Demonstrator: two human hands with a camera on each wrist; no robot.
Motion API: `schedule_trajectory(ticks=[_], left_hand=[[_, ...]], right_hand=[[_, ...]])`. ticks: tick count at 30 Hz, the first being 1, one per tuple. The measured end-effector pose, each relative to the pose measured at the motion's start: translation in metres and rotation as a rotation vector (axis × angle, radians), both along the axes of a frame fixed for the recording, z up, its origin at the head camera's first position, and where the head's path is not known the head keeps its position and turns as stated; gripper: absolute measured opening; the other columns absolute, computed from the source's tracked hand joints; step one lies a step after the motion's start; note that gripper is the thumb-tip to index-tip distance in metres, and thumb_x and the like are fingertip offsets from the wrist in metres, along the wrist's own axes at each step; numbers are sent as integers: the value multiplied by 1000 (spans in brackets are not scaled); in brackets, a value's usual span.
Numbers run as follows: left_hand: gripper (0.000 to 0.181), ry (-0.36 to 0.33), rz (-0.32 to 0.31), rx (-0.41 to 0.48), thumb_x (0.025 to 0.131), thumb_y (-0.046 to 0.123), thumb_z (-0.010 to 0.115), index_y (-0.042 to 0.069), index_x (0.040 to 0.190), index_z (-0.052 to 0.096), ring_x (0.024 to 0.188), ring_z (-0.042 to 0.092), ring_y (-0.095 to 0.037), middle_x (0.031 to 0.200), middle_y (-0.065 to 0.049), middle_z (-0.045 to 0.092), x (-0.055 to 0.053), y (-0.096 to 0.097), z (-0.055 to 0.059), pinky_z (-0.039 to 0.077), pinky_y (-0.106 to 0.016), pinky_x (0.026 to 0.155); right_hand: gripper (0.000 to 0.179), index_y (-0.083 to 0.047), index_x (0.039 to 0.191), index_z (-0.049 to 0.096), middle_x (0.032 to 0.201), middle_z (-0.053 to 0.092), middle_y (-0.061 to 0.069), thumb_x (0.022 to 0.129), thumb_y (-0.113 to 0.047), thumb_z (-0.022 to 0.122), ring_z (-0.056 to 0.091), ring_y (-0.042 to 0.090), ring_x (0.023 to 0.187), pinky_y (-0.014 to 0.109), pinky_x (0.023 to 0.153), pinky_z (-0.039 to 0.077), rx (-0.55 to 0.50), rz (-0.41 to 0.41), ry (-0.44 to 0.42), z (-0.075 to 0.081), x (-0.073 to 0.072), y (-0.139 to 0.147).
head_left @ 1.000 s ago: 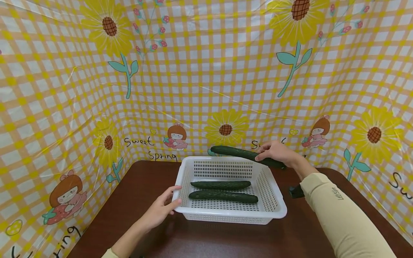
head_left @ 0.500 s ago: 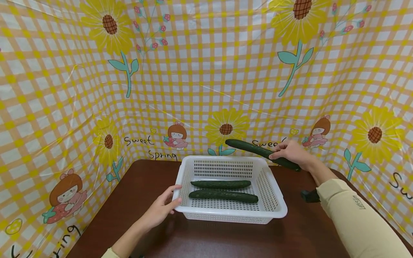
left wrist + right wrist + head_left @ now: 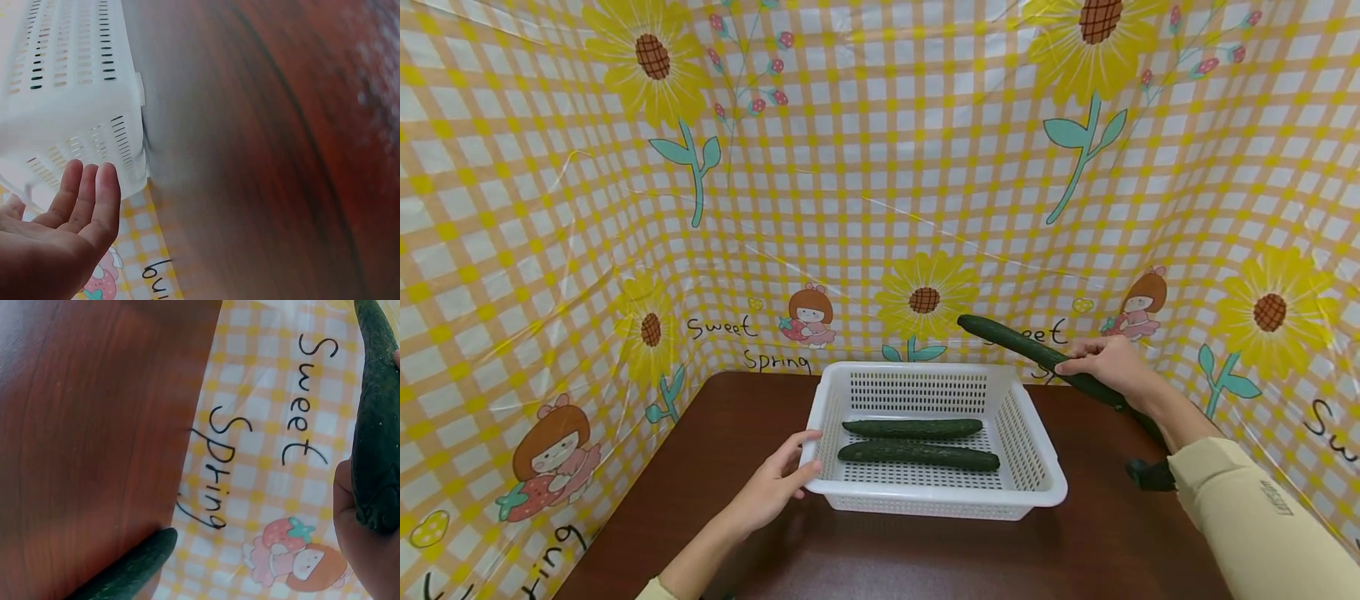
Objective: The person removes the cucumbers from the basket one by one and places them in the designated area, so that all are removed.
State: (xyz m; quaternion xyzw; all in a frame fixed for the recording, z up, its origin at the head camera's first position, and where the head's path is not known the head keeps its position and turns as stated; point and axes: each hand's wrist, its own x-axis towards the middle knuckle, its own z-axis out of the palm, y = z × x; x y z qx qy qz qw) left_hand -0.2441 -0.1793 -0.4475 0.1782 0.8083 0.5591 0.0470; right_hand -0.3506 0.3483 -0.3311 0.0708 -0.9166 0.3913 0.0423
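I have my left hand (image 3: 766,493), fingers loosely extended, against the left side of the white basket (image 3: 936,493). Inside lie a far cucumber (image 3: 913,429) and a near cucumber (image 3: 917,455). My right hand (image 3: 1108,367) grips a raised cucumber (image 3: 1011,340), left end tilted up, beyond the basket's far right corner. Rightmost, a partly hidden cucumber (image 3: 128,570) lies on the table (image 3: 1097,533).

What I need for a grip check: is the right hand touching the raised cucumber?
Touching. The head view shows the right hand holding the raised cucumber, thumb against its near side.
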Motion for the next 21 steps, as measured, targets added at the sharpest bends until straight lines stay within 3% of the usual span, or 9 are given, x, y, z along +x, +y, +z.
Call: schedule_trajectory(ticks=[3, 6, 10, 13, 15, 18, 21], left_hand=[[50, -5, -2, 3, 103, 24, 59, 16, 149, 41, 104, 60, -24, 130, -24, 57, 0, 0, 0, 51, -39, 79], [50, -8, -4, 5, 103, 23, 58, 16, 149, 41, 104, 60, -24, 130, -24, 57, 0, 0, 0, 51, -39, 79], [50, -5, 0, 3, 103, 24, 58, 16, 149, 41, 104, 60, -24, 130, -24, 57, 1, 1, 1, 51, -39, 79], [50, -5, 4, 3, 103, 24, 58, 16, 149, 41, 104, 60, -24, 129, -24, 57, 1, 2, 1, 51, -39, 79], [49, -4, 3, 3, 103, 23, 58, 15, 149, 41, 104, 60, -24, 129, -25, 57, 1, 2, 1, 51, -38, 79], [49, -1, 4, 2, 103, 22, 58, 15, 149, 41, 104, 61, -25, 128, -25, 58, 1, 2, 1, 51, -39, 79], [49, 3, 5, 1, 104, 23, 57, 15, 149, 41, 104, 61, -26, 128, -25, 58, 1, 1, 0, 51, -39, 79]], right_hand=[[35, -6, 86, 72, 113, 63, 8, 87, -40, 79, 55, 9, 92, 28, 75, 51, 10, -24, 19, -4, 2, 7], [36, -3, 90, 74, 112, 65, 8, 87, -38, 79, 60, 10, 85, 32, 70, 54, -15, -34, 11, -9, 6, 13], [44, 1, 107, 74, 111, 67, 9, 88, -39, 78, 61, 9, 78, 32, 68, 55, -25, -50, -1, -14, 12, 21], [49, 2, 111, 73, 117, 67, 14, 89, -42, 77, 61, 12, 86, 30, 71, 54, 11, -75, 12, -18, 16, 26], [51, 1, 111, 73, 124, 64, 19, 89, -45, 76, 61, 21, 95, 32, 74, 53, 18, -93, 7, -22, 18, 30], [46, -2, 99, 74, 112, 68, 10, 88, -46, 76, 60, 23, 94, 33, 74, 52, 8, -113, 2, -26, 22, 36], [52, 1, 103, 73, 114, 68, 12, 89, -48, 75, 58, 32, 105, 38, 79, 52, 5, -122, -13, -31, 26, 42]])
